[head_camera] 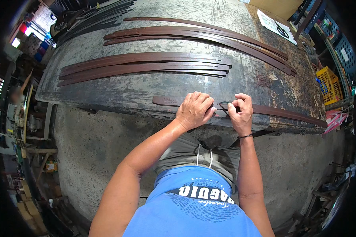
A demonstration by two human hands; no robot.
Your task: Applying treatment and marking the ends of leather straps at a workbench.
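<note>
A brown leather belt strap (284,113) lies along the near edge of the workbench, its wide stamped end to the left. Over the strap, near that end, rests my left hand (195,109), fingers curled and thumb along the near side. Just to its right, my right hand (241,114) pinches a thin dark piece (224,109) between thumb and forefinger, at a slot-like spot on the strap. Whether this piece is a cord or a slim tool is too small to tell. Part of the strap is hidden beneath both hands.
More brown straps (145,65) lie in a front group, with another group of straps (195,33) behind. Black strips (98,22) are piled far left. Scissors (281,30) rest on paper (268,23) near a cardboard box (280,7). A yellow crate (326,86) stands right of the workbench (86,97).
</note>
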